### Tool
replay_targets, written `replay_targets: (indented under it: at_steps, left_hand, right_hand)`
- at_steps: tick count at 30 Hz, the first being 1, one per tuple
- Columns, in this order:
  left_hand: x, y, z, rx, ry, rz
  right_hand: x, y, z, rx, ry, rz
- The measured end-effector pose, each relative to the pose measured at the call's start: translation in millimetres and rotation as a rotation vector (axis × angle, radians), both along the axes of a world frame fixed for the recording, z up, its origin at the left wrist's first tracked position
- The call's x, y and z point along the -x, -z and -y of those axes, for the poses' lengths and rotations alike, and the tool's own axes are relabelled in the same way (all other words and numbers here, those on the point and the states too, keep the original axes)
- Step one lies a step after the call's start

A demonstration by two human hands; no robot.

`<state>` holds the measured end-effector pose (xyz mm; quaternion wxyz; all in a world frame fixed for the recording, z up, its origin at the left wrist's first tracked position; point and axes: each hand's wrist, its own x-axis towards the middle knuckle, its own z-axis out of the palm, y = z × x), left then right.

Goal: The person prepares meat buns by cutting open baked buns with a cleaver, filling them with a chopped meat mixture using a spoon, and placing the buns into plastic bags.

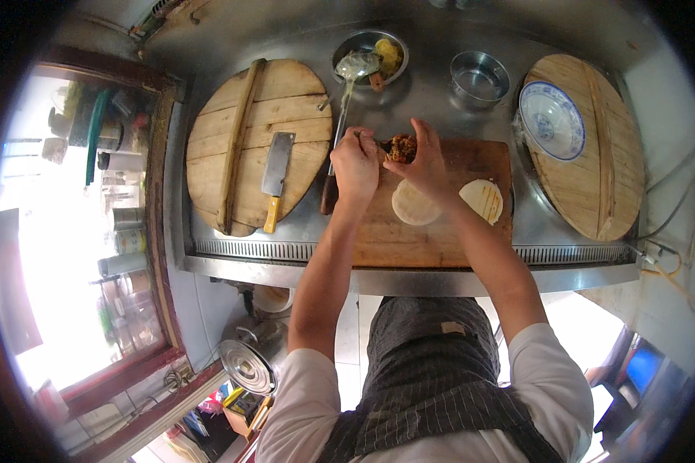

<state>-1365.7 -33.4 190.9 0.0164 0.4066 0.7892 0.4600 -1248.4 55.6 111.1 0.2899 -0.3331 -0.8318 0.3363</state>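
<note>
Food [402, 147] in the grip's kinda reddish-brown, flatbread [415, 204] near it creamy white, blue-patterned white bowl [552, 122] off right, yellow cleaver handle [272, 214] left.

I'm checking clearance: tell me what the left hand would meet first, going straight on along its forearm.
Left hand: probably the ladle, then the bowl under it, though relative height is unclear.

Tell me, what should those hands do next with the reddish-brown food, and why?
Perhaps lower the reddish-brown food toward the pale flat round on the left. The right hand has its thumb and fingers around the food, the left hand is close beside it, and that round lies nearby on the wooden board.
</note>
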Motion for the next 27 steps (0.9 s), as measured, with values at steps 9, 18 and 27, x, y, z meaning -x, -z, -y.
replay_targets:
  at_steps: [9, 18, 27]
  left_hand:
    - [-0.9, -8.7, 5.5, 0.005, -0.016, 0.081]
    - [28.4, 33.2, 16.9, -0.161, -0.028, 0.61]
    - [24.4, 33.8, 14.4, -0.178, 0.005, 0.651]
  right_hand:
    - [11.9, 6.6, 4.1, -0.064, 0.047, -0.036]
    - [13.1, -8.6, 0.8, -0.146, -0.056, 0.013]
    - [10.7, -16.0, 1.1, -0.176, -0.077, 0.044]
